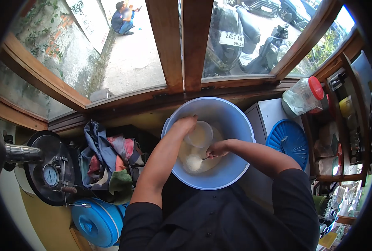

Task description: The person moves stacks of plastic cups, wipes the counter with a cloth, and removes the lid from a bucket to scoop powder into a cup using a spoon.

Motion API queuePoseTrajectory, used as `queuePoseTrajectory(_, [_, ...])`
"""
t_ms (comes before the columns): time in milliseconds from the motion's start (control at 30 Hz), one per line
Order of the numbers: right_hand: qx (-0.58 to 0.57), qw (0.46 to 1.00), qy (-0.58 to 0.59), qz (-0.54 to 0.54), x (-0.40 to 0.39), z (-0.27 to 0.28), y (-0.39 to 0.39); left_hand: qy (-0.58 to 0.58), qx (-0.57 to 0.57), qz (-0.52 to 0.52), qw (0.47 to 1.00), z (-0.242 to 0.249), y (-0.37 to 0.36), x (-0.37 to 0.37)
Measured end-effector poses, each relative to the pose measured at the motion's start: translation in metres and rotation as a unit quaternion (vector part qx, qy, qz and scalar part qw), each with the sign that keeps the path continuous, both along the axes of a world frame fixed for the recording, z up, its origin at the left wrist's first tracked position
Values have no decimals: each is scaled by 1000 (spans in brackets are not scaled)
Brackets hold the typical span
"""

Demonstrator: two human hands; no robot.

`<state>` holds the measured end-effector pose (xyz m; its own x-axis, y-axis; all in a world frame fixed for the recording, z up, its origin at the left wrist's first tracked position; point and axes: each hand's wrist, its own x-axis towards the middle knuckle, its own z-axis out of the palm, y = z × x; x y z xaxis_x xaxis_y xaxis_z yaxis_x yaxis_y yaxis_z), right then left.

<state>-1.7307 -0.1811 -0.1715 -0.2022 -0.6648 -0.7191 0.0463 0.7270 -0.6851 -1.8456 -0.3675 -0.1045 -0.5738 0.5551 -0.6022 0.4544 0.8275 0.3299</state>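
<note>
- A large blue bucket (pixel 236 125) stands at the centre of the view, just near of the wooden window frame (pixel 182 42), and both of the person's forearms reach down into it.
- The left hand (pixel 186 124) is closed over the rim of a small clear plastic cup (pixel 199 134), holding it tilted inside the bucket, toward its far-left side.
- The right hand (pixel 217 149) is clenched around the handle of a spoon (pixel 205 158), whose bowl end points left into a heap of white powder (pixel 193 162).
- The powder lies in the bottom of the bucket, just near of the cup; the rest of the bucket floor looks pale and wet, though what it is cannot be told.
- A round blue lid (pixel 288 142) rests on the surface just right of the bucket.
- Farther right, a clear jar with a red lid (pixel 305 95) lies tipped on its side by the window.
- To the left, a pile of crumpled cloths (pixel 108 157) sits beside the bucket.
- Further left stands a black machine with a round gauge (pixel 50 175).
- A second blue lidded container (pixel 96 221) sits near-left, low in the view.
- Outside the glass, parked scooters (pixel 244 42) stand on the pavement and a person (pixel 123 19) crouches far off.
</note>
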Motion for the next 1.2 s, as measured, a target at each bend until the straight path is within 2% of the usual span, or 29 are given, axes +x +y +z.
queuePoseTrajectory(133, [-18, 998, 19, -49, -26, 44, 20, 1, -12, -2, 1000, 16, -3, 4])
queuePoseTrajectory(167, [66, 984, -86, -140, -32, 57, 23, -10, -18, 2, 1000, 17, -2, 3])
queuePoseTrajectory(300, [112, 975, -82, -174, -46, 73, 28, -7, -38, -20, 999, 19, -2, 4])
queuePoseTrajectory(400, [118, 965, -177, -153, -50, 79, 32, -51, -25, 31, 998, 19, -1, 1])
queuePoseTrajectory(500, [170, 936, -307, 14, -43, 48, 30, -16, -9, 17, 1000, 21, -1, 2])
queuePoseTrajectory(633, [297, 951, -12, 90, -18, -23, 11, -8, 10, 11, 1000, -7, 0, -5])
queuePoseTrajectory(700, [251, 940, 190, 133, -8, -90, 6, 10, 26, 15, 1000, -18, -1, -5])
queuePoseTrajectory(767, [161, 872, 429, 172, 8, -204, 12, 34, 45, 18, 998, -26, -3, -5])
queuePoseTrajectory(833, [98, 826, 550, 70, 15, -218, -1, 56, 60, 20, 996, -28, -4, -7])
queuePoseTrajectory(867, [120, 850, 509, 61, 19, -223, -1, 61, 64, 21, 996, -30, -4, -7])
queuePoseTrajectory(933, [196, 897, 386, 86, 21, -144, -16, 56, 60, 23, 996, -24, -4, -4])
queuePoseTrajectory(1000, [241, 904, 333, 117, 22, -71, -29, 47, 52, 19, 997, -15, -3, -4])
queuePoseTrajectory(1100, [243, 899, 267, 247, 20, -95, -16, 67, 89, 28, 993, -54, -1, -10])
queuePoseTrajectory(1200, [147, 924, 223, 274, 13, -145, 10, 51, 58, 15, 997, -23, -2, -6])
